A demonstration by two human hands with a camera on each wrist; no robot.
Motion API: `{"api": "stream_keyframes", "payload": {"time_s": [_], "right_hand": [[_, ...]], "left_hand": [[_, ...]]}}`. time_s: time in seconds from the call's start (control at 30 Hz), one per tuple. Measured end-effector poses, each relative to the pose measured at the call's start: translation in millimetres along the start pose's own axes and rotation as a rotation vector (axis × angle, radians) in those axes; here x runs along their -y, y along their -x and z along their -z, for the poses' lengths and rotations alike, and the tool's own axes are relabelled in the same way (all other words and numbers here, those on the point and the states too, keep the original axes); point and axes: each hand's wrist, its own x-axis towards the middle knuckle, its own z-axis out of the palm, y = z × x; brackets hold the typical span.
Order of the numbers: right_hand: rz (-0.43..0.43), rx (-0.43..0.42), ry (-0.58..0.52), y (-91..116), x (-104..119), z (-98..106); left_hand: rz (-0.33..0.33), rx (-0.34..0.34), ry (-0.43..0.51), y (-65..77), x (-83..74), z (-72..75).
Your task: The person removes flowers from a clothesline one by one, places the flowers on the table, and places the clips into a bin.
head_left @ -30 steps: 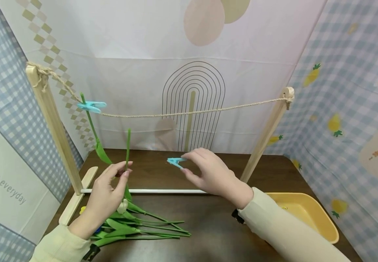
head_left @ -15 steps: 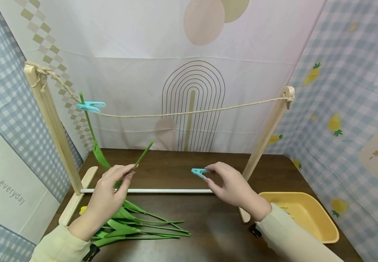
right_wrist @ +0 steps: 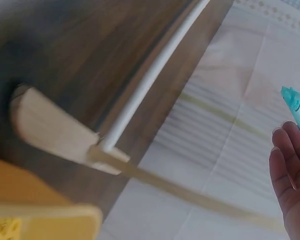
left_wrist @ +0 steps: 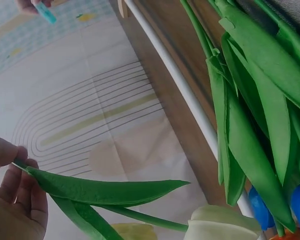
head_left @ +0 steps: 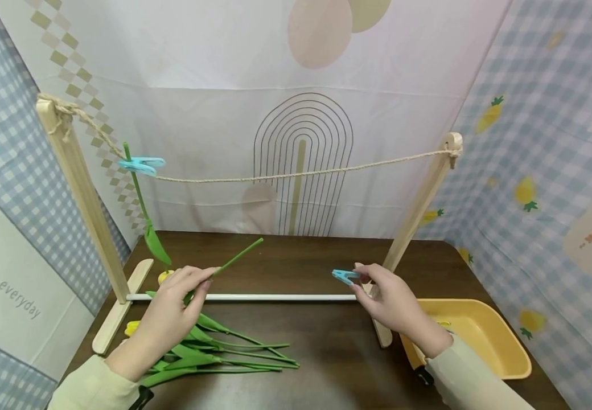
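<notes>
My left hand (head_left: 175, 313) pinches the green stem (head_left: 239, 255) of an artificial tulip, whose free end slants up to the right. In the left wrist view its leaf (left_wrist: 110, 192) and white bloom (left_wrist: 220, 222) extend past the fingers. My right hand (head_left: 393, 299) holds a light blue clothespin (head_left: 344, 276) between thumb and fingers, in front of the right post. Another blue clothespin (head_left: 142, 164) clips a second tulip (head_left: 142, 199) stem-up to the twine (head_left: 286, 177). Below the left hand, a pile of tulips (head_left: 198, 356) lies on the table, partly hidden by that arm.
Wooden posts (head_left: 83, 196) on flat feet carry the twine, and a white rod (head_left: 280, 297) joins them low down. At the right stands a yellow basin (head_left: 480, 336) with small yellow pieces inside, partly hidden by the right arm. A patterned cloth (head_left: 214, 114) hangs behind.
My right hand has moved right and down with the clothespin, toward the basin. The stem in my left hand has tipped from upright to slanting right. The left hand has shifted only slightly.
</notes>
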Motion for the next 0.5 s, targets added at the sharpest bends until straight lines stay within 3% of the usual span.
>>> {"api": "stream_keyframes", "payload": {"time_s": [0.27,0.5], "right_hand": [[-0.072,-0.006,0.001,19.9,-19.7,4.0],[-0.152,-0.017,0.043,31.5,-35.3,14.5]], "left_hand": [[0.021,0.050,-0.012,5.4,1.6,0.1],[-0.096,0.100,-0.091,9.3,5.4,-0.9]]}}
